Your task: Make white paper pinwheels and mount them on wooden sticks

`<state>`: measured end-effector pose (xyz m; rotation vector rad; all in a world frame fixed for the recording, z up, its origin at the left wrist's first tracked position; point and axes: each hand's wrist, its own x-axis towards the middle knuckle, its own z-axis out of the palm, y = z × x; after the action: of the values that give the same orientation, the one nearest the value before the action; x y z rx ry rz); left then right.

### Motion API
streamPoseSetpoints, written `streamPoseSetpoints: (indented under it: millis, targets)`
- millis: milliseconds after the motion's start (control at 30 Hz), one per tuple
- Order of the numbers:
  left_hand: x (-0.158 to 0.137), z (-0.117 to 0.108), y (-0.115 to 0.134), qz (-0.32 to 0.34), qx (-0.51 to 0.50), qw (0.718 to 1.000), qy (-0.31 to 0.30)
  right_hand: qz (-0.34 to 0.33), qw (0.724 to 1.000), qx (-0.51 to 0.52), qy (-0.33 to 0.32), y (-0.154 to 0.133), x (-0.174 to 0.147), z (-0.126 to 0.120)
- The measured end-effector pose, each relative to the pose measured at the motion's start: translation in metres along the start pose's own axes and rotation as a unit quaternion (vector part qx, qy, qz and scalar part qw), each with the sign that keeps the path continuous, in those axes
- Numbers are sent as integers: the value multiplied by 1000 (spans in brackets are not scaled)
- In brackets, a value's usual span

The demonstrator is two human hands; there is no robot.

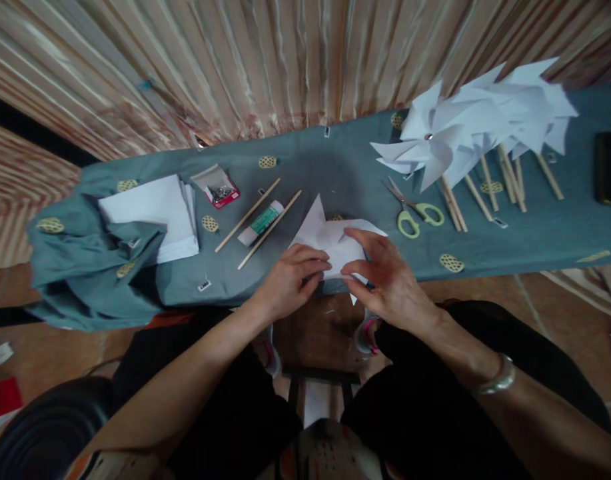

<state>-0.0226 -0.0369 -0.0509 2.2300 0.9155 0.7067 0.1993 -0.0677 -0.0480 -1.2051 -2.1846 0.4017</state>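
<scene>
Two-handedly steadying likely light, crease-prone white paper [335,235], best taken by edges: pinching near side with left hand [295,280], half-curling right hand [392,283], unclear if gripping.

Scissors [410,203] right of paper [338,239]; glue stick [261,223] left, between two sticks [248,215].

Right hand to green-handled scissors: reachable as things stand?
Likely yes: the scissors lie just beyond the right hand, handles nearest it, nothing visible between. Its fingers are on the folded white paper, so it would probably leave that first.
</scene>
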Motion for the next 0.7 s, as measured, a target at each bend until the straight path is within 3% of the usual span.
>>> streamPoseSetpoints:
  millis: [333,467,700]
  targets:
    - [0,-2,-1,-8,14,999,-35,88,994,67,11,-2,2,3]
    - [-1,0,2,-27,-8,1000,-14,122,988,59,74,6,7,15]
    - [-1,10,4,-110,-54,992,41,140,986,43,84,6,14,23]
